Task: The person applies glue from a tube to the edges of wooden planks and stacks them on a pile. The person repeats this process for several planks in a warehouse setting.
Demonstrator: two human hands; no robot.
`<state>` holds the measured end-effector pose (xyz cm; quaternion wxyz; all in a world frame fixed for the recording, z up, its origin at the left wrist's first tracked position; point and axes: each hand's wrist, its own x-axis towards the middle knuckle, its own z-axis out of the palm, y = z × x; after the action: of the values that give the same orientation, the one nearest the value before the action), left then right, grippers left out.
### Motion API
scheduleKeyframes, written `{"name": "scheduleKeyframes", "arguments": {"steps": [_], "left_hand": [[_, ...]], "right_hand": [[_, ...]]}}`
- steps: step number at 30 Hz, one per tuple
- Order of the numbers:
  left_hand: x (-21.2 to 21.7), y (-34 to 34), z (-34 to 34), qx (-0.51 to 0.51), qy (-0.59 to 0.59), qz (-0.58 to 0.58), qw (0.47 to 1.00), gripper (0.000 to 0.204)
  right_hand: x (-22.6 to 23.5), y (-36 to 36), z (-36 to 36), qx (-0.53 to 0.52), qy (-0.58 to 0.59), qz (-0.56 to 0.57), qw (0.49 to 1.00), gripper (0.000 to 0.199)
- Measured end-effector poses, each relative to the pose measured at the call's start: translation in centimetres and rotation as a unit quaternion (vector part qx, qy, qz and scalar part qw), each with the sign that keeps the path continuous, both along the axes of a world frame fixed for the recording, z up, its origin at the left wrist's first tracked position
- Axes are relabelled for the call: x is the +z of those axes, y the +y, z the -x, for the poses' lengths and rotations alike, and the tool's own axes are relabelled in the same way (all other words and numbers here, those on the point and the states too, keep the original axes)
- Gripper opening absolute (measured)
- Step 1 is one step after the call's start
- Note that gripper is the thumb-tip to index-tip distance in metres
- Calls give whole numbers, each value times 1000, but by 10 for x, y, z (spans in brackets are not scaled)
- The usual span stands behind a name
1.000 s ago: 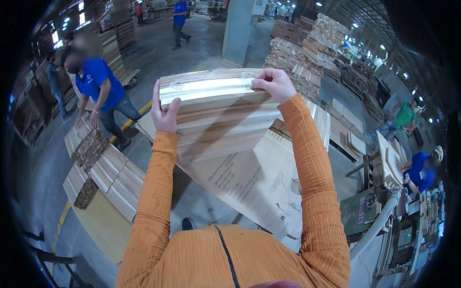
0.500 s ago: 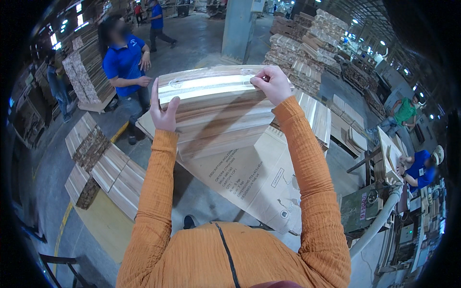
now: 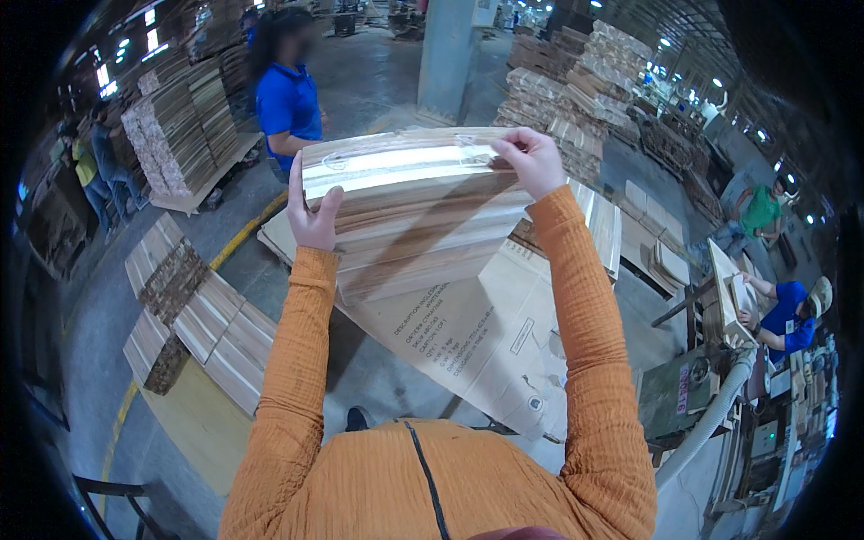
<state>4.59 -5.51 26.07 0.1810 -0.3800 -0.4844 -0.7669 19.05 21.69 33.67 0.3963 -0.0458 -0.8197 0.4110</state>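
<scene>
A wide panel of light and brown wood strips [image 3: 423,229] rests tilted before me on printed brown cardboard [image 3: 477,337]. Light glares off its far part, where two loop-shaped marks are drawn. My left hand [image 3: 312,211] grips the panel's left edge, thumb on the face and fingers along the side. Near the far right corner, my right hand [image 3: 535,162] is closed in a pinch over the surface, beside the right-hand loop. Whatever is between those fingertips is too small to make out.
Several wood panels [image 3: 211,324] lie at the left on a flat board. A person in blue [image 3: 288,103] stands close beyond the panel's left end. A machine with a grey hose [image 3: 711,418] and another person in blue [image 3: 792,315] are at the right. Wood stacks [image 3: 576,90] rise behind.
My right hand has shifted right and slightly down, and the panel appears slightly farther right too. The person in blue beyond it has moved right and turned away.
</scene>
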Motion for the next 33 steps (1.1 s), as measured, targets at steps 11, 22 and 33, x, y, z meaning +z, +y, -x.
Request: {"name": "scheduleKeyframes", "arguments": {"steps": [11, 22, 33], "left_hand": [[-8, 5, 13, 41, -2, 26, 999, 59], [-13, 4, 20, 28, -15, 27, 999, 59], [-8, 7, 10, 36, 9, 32, 999, 61]], "right_hand": [[-81, 146, -170, -281, -137, 9, 950, 22], [-208, 159, -277, -517, -480, 111, 700, 24], [-127, 112, -162, -372, -120, -274, 879, 63]]}}
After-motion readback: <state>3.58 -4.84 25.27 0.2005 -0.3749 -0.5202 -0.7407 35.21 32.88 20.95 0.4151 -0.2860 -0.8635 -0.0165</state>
